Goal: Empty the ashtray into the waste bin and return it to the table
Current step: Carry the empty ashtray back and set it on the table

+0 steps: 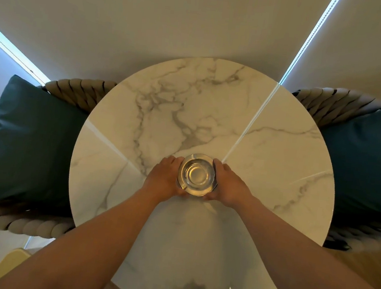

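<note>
One metal ashtray sits near the middle of the round marble counter, bowl visibly empty. Two hands, left and right, cup its sides, fingers curled against the rim.

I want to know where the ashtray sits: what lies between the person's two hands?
In the head view, the metal ashtray sits between the left hand and right hand, on the marble table.

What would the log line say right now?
left hand: on ashtray | right hand: on ashtray | ashtray: looks empty, over table
</note>
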Motion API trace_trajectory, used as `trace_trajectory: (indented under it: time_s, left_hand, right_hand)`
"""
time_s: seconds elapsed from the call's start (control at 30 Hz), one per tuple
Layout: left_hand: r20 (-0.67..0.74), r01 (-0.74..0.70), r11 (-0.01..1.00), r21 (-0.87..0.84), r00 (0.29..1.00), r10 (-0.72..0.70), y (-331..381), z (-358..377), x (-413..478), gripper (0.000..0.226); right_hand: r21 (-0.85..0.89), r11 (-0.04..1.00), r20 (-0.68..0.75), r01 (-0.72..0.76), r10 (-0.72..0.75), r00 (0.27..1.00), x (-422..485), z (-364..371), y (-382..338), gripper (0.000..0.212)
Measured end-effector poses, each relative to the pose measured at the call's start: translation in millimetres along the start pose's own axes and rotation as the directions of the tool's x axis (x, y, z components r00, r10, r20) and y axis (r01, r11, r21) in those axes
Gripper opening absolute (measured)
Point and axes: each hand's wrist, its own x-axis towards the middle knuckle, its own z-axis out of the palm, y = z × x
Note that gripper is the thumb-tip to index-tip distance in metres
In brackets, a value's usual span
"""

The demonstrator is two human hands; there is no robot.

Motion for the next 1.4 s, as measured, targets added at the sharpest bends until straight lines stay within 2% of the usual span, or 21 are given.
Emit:
trace_trajectory:
  time_s: [0.2, 0.43, 0.63, 0.83, 1.1, 1.2, 1.4]
  left_hand:
    - [-0.011, 0.020, 0.997, 0.081, 1.000, -0.019, -10, 11, 9, 0.101]
    - [-0.083, 0.086, 0.992, 0.091, 0.994, -0.078, -11, 22, 7, 0.096]
    - [-0.102, 0.144, 0.987, 0.071, 0.985, -0.136, -12, 31, -1, 0.108]
    - [-0.170, 0.125, 0.990, 0.069, 0.979, -0.112, -8, 35, 0, 0.097]
    - [-0.232, 0.194, 0.977, 0.088, 0.958, -0.170, -4, 39, -3, 0.095]
    - [-0.240, 0.185, 0.979, 0.087, 0.958, -0.159, -2, 41, -4, 0.093]
    - [-0.250, 0.167, 0.983, 0.077, 0.958, -0.143, 3, 43, 2, 0.092]
  right_hand:
    - [-0.049, 0.999, 0.027, -0.015, 0.016, 1.000, 12, 1, -1, 0.116]
    - [-0.081, 0.997, 0.064, -0.012, 0.017, 0.998, 21, -3, -3, 0.121]
    - [-0.051, 0.999, 0.048, -0.004, 0.006, 0.999, 18, -3, 2, 0.126]
    - [-0.043, 0.999, 0.003, -0.011, 0.011, 1.000, 18, -1, 10, 0.100]
    - [-0.089, 0.996, -0.055, -0.007, 0.002, 0.999, 16, 3, 17, 0.097]
    - [-0.069, 0.998, -0.039, -0.008, 0.005, 0.999, 15, 6, 19, 0.104]
    - [-0.081, 0.997, -0.059, -0.009, 0.005, 0.998, 18, 3, 21, 0.098]
